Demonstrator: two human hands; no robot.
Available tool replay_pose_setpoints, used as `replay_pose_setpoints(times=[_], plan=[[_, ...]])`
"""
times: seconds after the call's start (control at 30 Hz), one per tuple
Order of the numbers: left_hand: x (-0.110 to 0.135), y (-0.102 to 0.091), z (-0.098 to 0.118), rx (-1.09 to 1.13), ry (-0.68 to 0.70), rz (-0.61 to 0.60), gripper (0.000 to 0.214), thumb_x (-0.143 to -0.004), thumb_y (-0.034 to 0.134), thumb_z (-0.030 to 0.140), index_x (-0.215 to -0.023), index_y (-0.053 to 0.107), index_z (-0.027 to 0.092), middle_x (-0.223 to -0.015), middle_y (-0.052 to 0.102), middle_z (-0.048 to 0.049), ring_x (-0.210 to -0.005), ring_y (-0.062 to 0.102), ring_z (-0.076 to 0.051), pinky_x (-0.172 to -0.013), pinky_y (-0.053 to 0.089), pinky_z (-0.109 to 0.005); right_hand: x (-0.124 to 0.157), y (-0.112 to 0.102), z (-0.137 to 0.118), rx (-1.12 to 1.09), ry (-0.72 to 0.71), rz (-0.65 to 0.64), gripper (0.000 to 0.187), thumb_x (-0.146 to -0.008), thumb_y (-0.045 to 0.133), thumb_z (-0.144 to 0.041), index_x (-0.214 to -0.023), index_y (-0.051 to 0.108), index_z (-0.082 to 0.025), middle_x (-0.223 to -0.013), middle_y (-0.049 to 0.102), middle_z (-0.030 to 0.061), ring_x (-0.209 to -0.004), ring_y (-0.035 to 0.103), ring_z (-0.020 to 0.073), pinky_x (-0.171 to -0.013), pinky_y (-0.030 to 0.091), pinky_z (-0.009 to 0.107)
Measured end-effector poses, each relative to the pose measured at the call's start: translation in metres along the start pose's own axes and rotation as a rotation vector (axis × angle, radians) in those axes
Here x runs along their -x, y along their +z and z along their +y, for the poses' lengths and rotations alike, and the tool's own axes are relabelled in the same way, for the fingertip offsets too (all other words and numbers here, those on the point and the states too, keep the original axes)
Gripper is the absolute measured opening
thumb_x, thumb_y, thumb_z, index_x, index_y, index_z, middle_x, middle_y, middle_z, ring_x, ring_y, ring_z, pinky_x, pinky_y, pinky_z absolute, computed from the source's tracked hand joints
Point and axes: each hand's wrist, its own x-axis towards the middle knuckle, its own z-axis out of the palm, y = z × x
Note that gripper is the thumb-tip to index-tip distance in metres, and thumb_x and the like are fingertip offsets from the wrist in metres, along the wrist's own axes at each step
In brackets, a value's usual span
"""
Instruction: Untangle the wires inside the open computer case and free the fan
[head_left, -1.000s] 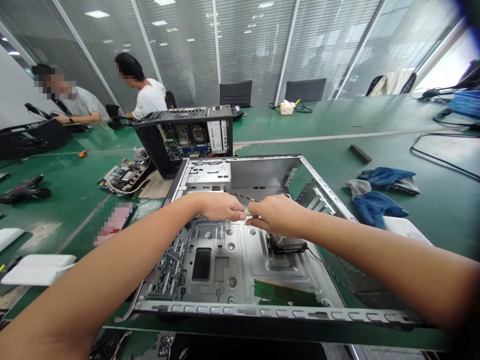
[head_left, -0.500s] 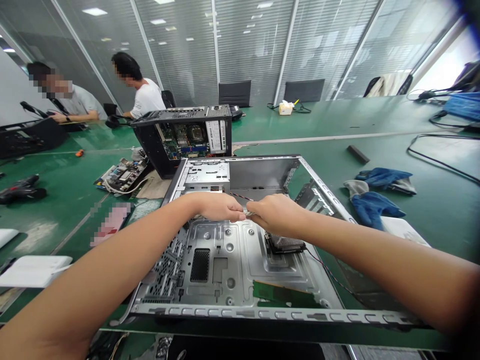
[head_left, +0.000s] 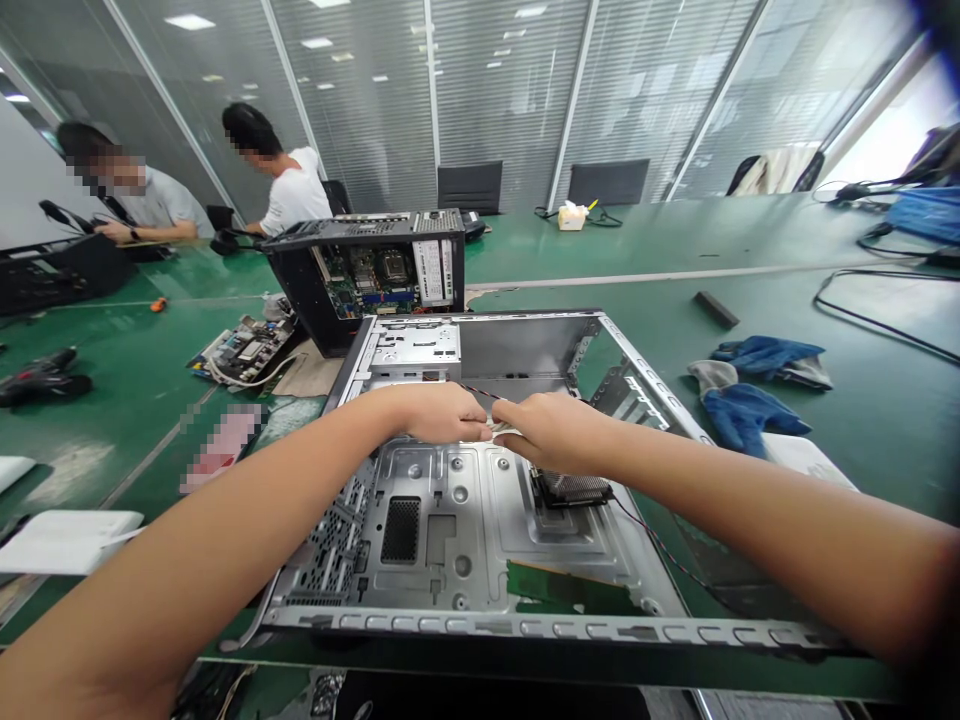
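An open, stripped metal computer case point(head_left: 480, 520) lies on its side on the green table in front of me. Both my hands meet over its middle. My left hand point(head_left: 442, 412) and my right hand point(head_left: 551, 430) are closed in pinches on a small white connector point(head_left: 495, 428) between them. Thin red and black wires point(head_left: 480, 392) run from it toward the back of the case. A dark heatsink-like part point(head_left: 574, 487) lies inside the case under my right wrist, with a thin cable trailing to the right.
A black computer tower point(head_left: 375, 270) with its board exposed stands behind the case, a loose circuit board point(head_left: 244, 350) to its left. Blue gloves point(head_left: 750, 385) lie at the right. Two people sit at the far left. White boxes point(head_left: 67, 540) rest near the left edge.
My two hands have drawn slightly closer together over the case; otherwise nothing has visibly moved.
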Motion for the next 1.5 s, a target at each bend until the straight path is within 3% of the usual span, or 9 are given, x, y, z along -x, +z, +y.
replay_pose_setpoints(times=[0.27, 0.43, 0.63, 0.8, 1.03, 1.27, 1.5], plan=[[0.001, -0.002, -0.005, 0.085, -0.014, -0.006, 0.045, -0.092, 0.032, 0.048, -0.083, 0.064, 0.016, -0.079, 0.063, -0.0047, -0.066, 0.051, -0.015, -0.061, 0.037, -0.028, 0.002, -0.004, 0.002, -0.065, 0.004, 0.109, 0.02, -0.094, 0.037, -0.033, -0.098, 0.052, -0.019, -0.084, 0.068, 0.0059, -0.067, 0.059, 0.0173, -0.053, 0.017, 0.029], [0.0, -0.001, -0.005, 0.074, 0.019, 0.018, 0.04, -0.091, 0.037, 0.045, -0.086, 0.066, 0.018, -0.08, 0.065, -0.0051, -0.067, 0.051, -0.016, -0.063, 0.037, -0.03, 0.001, -0.004, 0.0, -0.008, 0.023, 0.05, 0.023, -0.093, 0.041, -0.036, -0.101, 0.054, -0.019, -0.08, 0.068, 0.0073, -0.065, 0.059, 0.0194, -0.052, 0.017, 0.029], [-0.002, 0.003, -0.002, -0.04, 0.065, 0.079, 0.042, -0.091, 0.04, 0.045, -0.071, 0.064, 0.018, -0.068, 0.062, -0.0043, -0.057, 0.046, -0.015, -0.056, 0.033, -0.03, 0.002, -0.002, -0.002, 0.02, -0.001, 0.028, 0.025, -0.091, 0.043, -0.036, -0.105, 0.053, -0.017, -0.076, 0.067, 0.0083, -0.063, 0.059, 0.0203, -0.052, 0.019, 0.028], [-0.001, 0.001, 0.002, -0.053, 0.038, 0.074, 0.041, -0.091, 0.039, 0.043, -0.074, 0.066, 0.017, -0.07, 0.063, -0.0051, -0.059, 0.047, -0.015, -0.058, 0.034, -0.03, 0.002, 0.0, 0.0, -0.024, -0.008, 0.025, 0.023, -0.09, 0.043, -0.033, -0.104, 0.051, -0.017, -0.077, 0.066, 0.0079, -0.063, 0.058, 0.0199, -0.052, 0.019, 0.028], [0.002, -0.003, -0.001, 0.167, -0.017, 0.056, 0.03, -0.091, 0.04, 0.036, -0.109, 0.057, 0.019, -0.103, 0.066, -0.0065, -0.086, 0.057, -0.018, -0.072, 0.04, -0.029, 0.002, 0.006, 0.008, -0.228, -0.042, 0.234, 0.021, -0.084, 0.041, -0.02, -0.104, 0.046, -0.017, -0.096, 0.06, 0.0085, -0.076, 0.054, 0.0184, -0.059, 0.027, 0.029], [0.004, -0.006, -0.002, 0.276, -0.031, 0.044, 0.017, -0.085, 0.041, 0.024, -0.088, 0.057, 0.017, -0.083, 0.062, -0.0043, -0.067, 0.055, -0.014, -0.063, 0.041, -0.027, 0.0, 0.006, 0.013, -0.188, -0.081, 0.375, 0.024, -0.083, 0.037, -0.009, -0.1, 0.052, -0.016, -0.097, 0.051, 0.0073, -0.07, 0.047, 0.0144, -0.062, 0.03, 0.028], [0.007, -0.007, -0.006, 0.552, 0.03, -0.004, 0.018, -0.089, 0.039, 0.03, -0.082, 0.049, 0.017, -0.082, 0.061, -0.0028, -0.062, 0.057, -0.012, -0.062, 0.044, -0.027, 0.001, 0.004, 0.018, 0.042, -0.168, 0.534, 0.03, -0.088, 0.035, -0.005, -0.097, 0.062, -0.015, -0.098, 0.06, 0.01, -0.077, 0.049, 0.0177, -0.074, 0.033, 0.031]])
